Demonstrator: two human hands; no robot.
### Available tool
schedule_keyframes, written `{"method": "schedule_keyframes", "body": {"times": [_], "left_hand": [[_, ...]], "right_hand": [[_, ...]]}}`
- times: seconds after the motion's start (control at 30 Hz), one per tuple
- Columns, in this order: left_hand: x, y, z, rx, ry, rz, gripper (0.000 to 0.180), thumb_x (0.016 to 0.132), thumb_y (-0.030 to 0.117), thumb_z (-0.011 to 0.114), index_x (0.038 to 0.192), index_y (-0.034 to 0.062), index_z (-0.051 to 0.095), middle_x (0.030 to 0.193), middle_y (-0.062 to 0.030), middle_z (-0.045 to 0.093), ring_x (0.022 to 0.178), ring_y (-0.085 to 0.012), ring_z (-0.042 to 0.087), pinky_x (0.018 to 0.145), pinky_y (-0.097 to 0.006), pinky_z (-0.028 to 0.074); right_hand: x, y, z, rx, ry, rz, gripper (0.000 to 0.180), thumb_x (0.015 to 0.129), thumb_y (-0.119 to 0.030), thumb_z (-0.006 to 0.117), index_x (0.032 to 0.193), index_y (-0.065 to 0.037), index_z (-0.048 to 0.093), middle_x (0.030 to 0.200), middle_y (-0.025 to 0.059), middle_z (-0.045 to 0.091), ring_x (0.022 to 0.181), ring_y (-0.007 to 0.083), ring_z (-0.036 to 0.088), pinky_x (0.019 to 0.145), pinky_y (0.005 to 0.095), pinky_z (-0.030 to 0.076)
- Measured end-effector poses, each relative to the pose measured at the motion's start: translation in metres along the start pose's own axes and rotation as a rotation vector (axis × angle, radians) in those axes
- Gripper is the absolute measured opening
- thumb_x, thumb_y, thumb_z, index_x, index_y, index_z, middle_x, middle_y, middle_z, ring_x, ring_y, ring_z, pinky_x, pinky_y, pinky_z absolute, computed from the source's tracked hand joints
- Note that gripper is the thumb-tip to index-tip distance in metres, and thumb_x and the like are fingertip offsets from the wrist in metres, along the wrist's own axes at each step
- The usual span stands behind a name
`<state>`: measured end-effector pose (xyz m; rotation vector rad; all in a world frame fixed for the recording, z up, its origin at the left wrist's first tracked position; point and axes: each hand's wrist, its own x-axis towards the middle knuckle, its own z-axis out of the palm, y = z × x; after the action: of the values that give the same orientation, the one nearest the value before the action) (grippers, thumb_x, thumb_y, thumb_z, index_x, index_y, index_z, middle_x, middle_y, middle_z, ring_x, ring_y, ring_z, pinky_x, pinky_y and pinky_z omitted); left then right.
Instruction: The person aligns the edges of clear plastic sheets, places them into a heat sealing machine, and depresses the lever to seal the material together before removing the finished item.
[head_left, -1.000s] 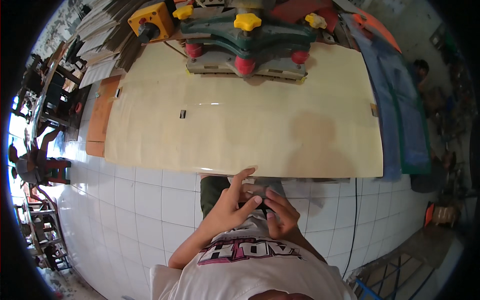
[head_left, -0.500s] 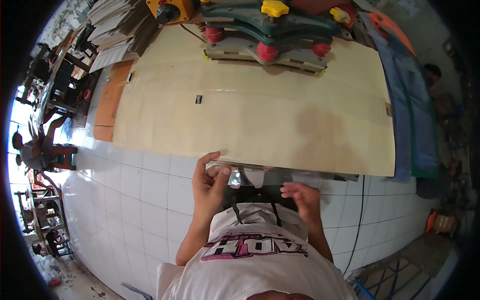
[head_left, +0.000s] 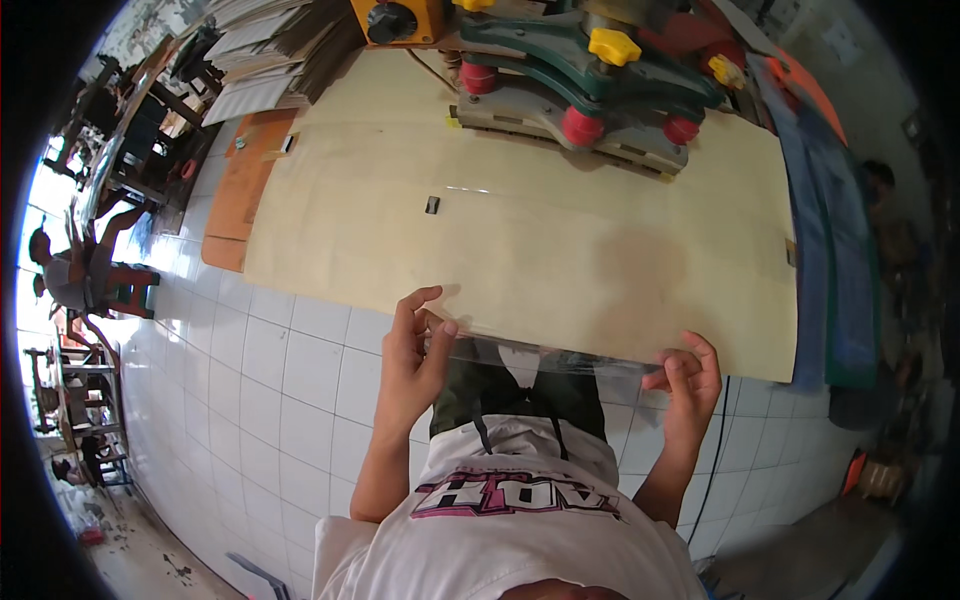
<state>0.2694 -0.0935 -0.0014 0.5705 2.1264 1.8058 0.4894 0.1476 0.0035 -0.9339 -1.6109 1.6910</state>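
A thin transparent plastic sheet (head_left: 560,362) stretches between my hands just off the near edge of the pale yellow tabletop (head_left: 520,250). At its left end, my left hand (head_left: 412,350) pinches it between thumb and fingers, with the index finger reaching over the table edge. My right hand (head_left: 690,385) grips the opposite end, its thumb and fingertips closed on the film. The sheet's lower part is hard to make out against my dark trousers.
A green press head (head_left: 590,85) with red knobs stands at the table's back. Stacked boards (head_left: 265,60) lie at the far left, near an orange-brown panel (head_left: 235,205). Blue sheeting (head_left: 825,230) hangs on the right. One small black piece (head_left: 432,205) lies on the tabletop. A person (head_left: 75,270) sits far left.
My right hand has moved right, from beside the sheet's middle to its right end, and closed on it. The left hand keeps its pinch. The view has shifted slightly.
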Motion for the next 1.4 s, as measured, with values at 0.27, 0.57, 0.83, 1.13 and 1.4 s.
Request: {"method": "schedule_keyframes", "body": {"times": [0.27, 0.57, 0.83, 1.13, 1.4], "left_hand": [[0.034, 0.044, -0.023, 0.674, -0.017, 0.130, 0.036, 0.086, 0.020, 0.075, 0.121, 0.0106, 0.070, 0.073, -0.0082, 0.064, 0.047, -0.0193, 0.048, 0.049, -0.032, 0.040], [0.167, 0.041, -0.042, 0.635, -0.119, 0.298, 0.023, 0.088, 0.019, 0.071, 0.103, 0.0013, 0.072, 0.080, -0.0118, 0.066, 0.061, -0.0231, 0.059, 0.059, -0.033, 0.048], [0.269, 0.034, -0.019, 0.874, -0.590, 0.362, 0.034, 0.086, 0.028, 0.072, 0.066, 0.0009, 0.068, 0.064, -0.0122, 0.064, 0.057, -0.0274, 0.057, 0.058, -0.038, 0.045], [0.274, 0.012, -0.016, 0.806, -0.462, 0.519, 0.057, 0.073, 0.051, 0.080, 0.053, 0.0072, 0.050, 0.049, -0.0046, 0.049, 0.051, -0.0278, 0.053, 0.052, -0.038, 0.041], [0.279, 0.000, -0.023, 0.747, -0.422, 0.703, 0.062, 0.062, 0.046, 0.088, 0.057, 0.0077, 0.039, 0.057, -0.0039, 0.048, 0.056, -0.0278, 0.048, 0.069, -0.036, 0.040]], "right_hand": [[0.037, -0.033, 0.005, -0.137, -0.218, 0.176, 0.041, 0.095, -0.017, 0.067, 0.129, 0.000, 0.052, 0.105, 0.0145, 0.071, 0.071, 0.0152, 0.069, 0.062, 0.0266, 0.057], [0.121, -0.062, 0.008, -0.278, -0.474, 0.205, 0.041, 0.094, -0.008, 0.065, 0.131, 0.000, 0.053, 0.106, 0.0108, 0.068, 0.076, 0.0122, 0.067, 0.067, 0.0252, 0.056], [0.213, -0.067, 0.004, -0.458, -0.619, 0.245, 0.020, 0.093, -0.008, 0.067, 0.111, -0.001, 0.064, 0.092, 0.0050, 0.071, 0.072, 0.0081, 0.064, 0.065, 0.0228, 0.052], [0.216, -0.050, 0.020, -0.495, -0.405, 0.163, 0.017, 0.088, -0.006, 0.072, 0.104, -0.002, 0.064, 0.079, 0.0013, 0.069, 0.061, 0.0038, 0.056, 0.052, 0.0190, 0.043], [0.205, -0.032, 0.030, -0.518, -0.280, -0.012, 0.016, 0.086, -0.005, 0.075, 0.097, -0.001, 0.064, 0.074, -0.0009, 0.065, 0.059, 0.0005, 0.049, 0.050, 0.0180, 0.034]]}}
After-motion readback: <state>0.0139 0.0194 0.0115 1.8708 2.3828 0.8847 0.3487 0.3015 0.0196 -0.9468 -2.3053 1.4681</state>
